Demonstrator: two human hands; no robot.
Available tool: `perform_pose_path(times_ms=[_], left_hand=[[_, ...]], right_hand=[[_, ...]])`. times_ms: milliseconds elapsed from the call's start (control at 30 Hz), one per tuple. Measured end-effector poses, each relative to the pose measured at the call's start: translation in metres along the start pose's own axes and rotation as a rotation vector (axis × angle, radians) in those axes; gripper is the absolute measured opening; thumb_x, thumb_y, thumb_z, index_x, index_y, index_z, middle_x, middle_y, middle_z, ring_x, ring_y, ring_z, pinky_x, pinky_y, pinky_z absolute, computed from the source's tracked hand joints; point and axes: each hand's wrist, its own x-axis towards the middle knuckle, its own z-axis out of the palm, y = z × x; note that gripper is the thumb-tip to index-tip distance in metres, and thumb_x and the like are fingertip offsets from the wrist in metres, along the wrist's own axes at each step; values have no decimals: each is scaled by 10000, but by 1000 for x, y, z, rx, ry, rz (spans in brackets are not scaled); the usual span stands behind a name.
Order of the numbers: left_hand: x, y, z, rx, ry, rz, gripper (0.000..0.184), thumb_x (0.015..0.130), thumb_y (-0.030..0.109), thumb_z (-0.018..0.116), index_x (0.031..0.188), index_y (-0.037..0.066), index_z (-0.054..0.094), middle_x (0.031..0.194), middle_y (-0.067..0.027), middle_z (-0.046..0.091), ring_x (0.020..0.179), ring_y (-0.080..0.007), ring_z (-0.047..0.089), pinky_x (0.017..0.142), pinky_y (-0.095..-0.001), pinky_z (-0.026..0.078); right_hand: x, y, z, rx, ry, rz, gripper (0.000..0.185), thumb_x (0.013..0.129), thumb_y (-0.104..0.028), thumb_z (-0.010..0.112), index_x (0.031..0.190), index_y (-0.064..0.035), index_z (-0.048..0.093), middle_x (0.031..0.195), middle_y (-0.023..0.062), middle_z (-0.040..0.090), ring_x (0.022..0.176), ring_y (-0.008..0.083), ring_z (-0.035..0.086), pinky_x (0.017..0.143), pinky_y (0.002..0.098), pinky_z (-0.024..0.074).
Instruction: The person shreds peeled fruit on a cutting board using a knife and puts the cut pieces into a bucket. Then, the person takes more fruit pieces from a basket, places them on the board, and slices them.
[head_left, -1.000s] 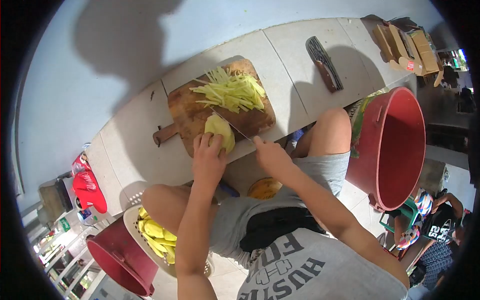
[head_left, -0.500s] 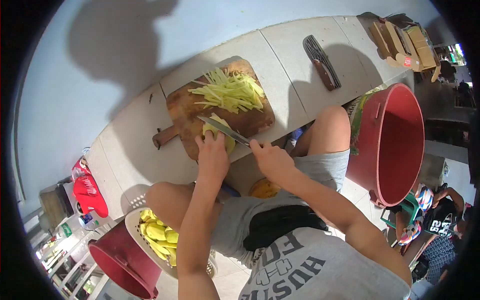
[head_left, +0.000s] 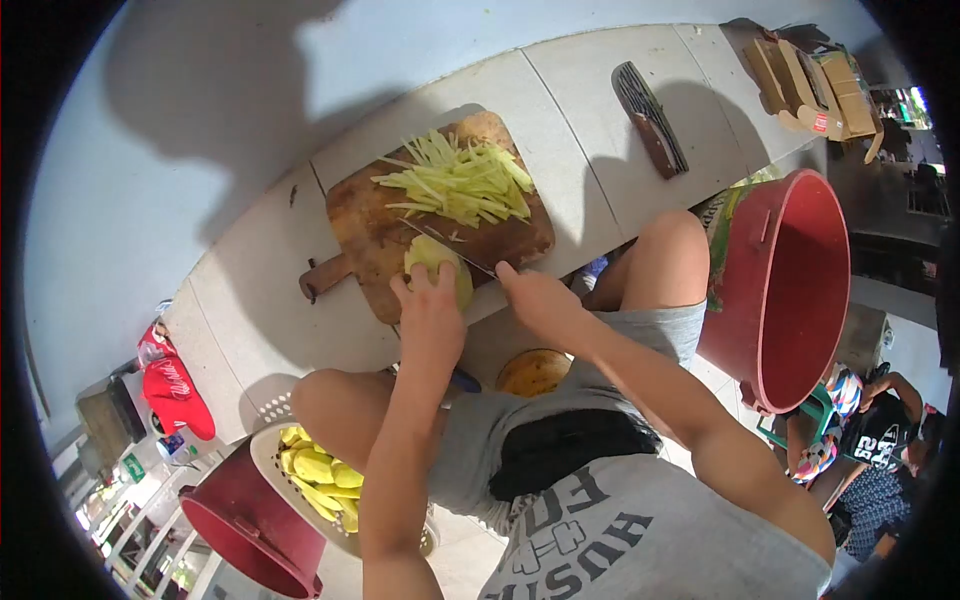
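Note:
On the wooden cutting board [head_left: 375, 245], my left hand [head_left: 434, 312] presses its fingertips on a peeled pale-green fruit piece [head_left: 432, 254], possibly unripe mango. My right hand [head_left: 540, 305] is closed round the handle of a kitchen knife [head_left: 462, 254]. The narrow blade, seen almost edge-on, lies along the far right side of the piece; whether it touches cannot be made out. Behind it on the board is a heap of thin pale-green strips [head_left: 460, 180].
A dark patterned cleaver [head_left: 650, 120] lies on the tiled counter [head_left: 555, 150]. A white basket [head_left: 268, 455] of yellow pieces stands at lower left by a red bin [head_left: 235, 520]. Another red tub [head_left: 805, 290] stands right. Cardboard boxes [head_left: 810, 85] sit far right; people [head_left: 880, 440] are at lower right.
The knife has turned from showing its broad face to nearly edge-on, and has moved off the piece's top towards its far side. My left hand still holds the piece.

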Motion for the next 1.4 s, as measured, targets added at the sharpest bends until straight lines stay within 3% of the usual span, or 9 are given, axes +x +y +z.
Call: perform_pose_path(times_ms=[300, 367, 567, 867, 1200, 1400], left_hand=[[2, -3, 4, 15, -13, -9, 514, 767, -17, 658, 1271, 1, 560, 1255, -283, 507, 1161, -523, 442, 999, -546, 429], [2, -7, 7, 45, 15, 66, 521, 770, -20, 651, 1282, 2, 562, 1247, -279, 510, 1147, -525, 449, 993, -533, 438], [1, -1, -2, -28, 18, -8, 526, 779, -33, 628, 1298, 18, 561, 1243, -280, 511, 1150, -528, 441, 1018, -553, 394], [-1, -4, 2, -7, 38, -3, 514, 739, -15, 672, 1246, 2, 592, 1230, -278, 507, 1133, -514, 444, 1014, -541, 391], [-6, -11, 12, -32, 70, 51, 487, 764, -26, 639, 1242, 37, 572, 1222, -273, 507, 1131, -520, 441, 997, -563, 401], [-2, -4, 2, -50, 50, -8, 496, 774, -23, 641, 1261, 44, 569, 1227, -267, 510, 1136, -519, 443, 985, -547, 420]], right_hand=[[-32, -34, -31, -85, -62, 112, 184, 927, -75, 508, 1099, -51, 447, 872, 243, 672, 812, 458, 686, 676, 553, 552], [-34, -33, -32, -79, -96, 135, 201, 921, -63, 510, 1112, -42, 454, 864, 243, 672, 809, 456, 685, 679, 552, 553], [8, -12, 9, 22, -7, 72, 197, 927, -59, 496, 1119, -36, 454, 876, 256, 653, 834, 466, 659, 709, 571, 519], [-30, -41, -35, -1, -79, 107, 189, 926, -58, 503, 1107, -30, 456, 862, 257, 667, 806, 467, 675, 681, 555, 544], [0, -17, 5, 46, -89, 147, 186, 925, -43, 495, 1107, -35, 453, 873, 265, 672, 826, 478, 670, 696, 565, 532], [25, -14, -3, 88, -91, 51, 174, 929, -40, 495, 1096, -20, 452, 873, 283, 664, 840, 485, 668, 702, 564, 533]])
